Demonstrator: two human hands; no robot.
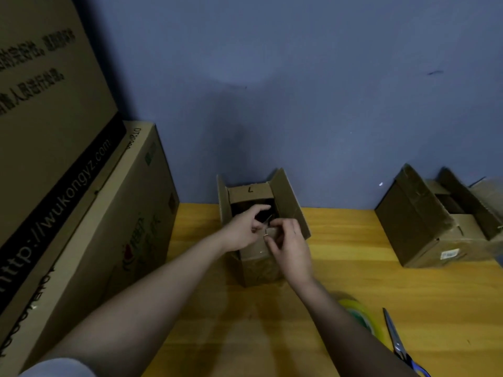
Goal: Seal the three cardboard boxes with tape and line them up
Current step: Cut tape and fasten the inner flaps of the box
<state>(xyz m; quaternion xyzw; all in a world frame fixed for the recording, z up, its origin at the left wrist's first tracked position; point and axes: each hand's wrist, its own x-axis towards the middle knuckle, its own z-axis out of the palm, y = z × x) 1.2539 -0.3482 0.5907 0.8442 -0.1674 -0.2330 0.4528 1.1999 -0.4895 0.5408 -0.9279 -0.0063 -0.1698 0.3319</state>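
- Head view: both your hands meet over the open top of a small cardboard box point(258, 257) that stands on the yellow wooden counter point(353, 281), close to the blue wall point(272, 91).
- Your left hand point(242, 232) reaches in from the left. Its index finger stretches out over the dark opening and its other fingers point(254, 229) curl in toward a strip of clear tape point(268, 227).
- Your right hand point(291, 248) comes from the right, its fingers point(275, 224) curled and pinching the same strip just beside your left fingertips. The tape glints between the two hands; how far it is stuck to the near flap is too blurred to tell.
- Around your fingers, the box's left and right flaps stand upright, and the far flap, marked with a small handwritten stroke, lies beyond them.
- Well to the right of your fingers, a second cardboard box point(435, 227) sits on the counter against the wall with its flaps up. Something pale shows at the frame edge behind it, but you cannot tell what it is.
- Nearer to you than your right fingers, beside your right forearm, lies a yellowish tape roll point(359, 314), partly hidden by the arm.
- Just to the right of the roll lie scissors point(394, 338) with blue handles, blades pointing toward the wall.
- Far to the left of your fingers, large printed cartons point(81, 213) are stacked, the upper one leaning over the lower.
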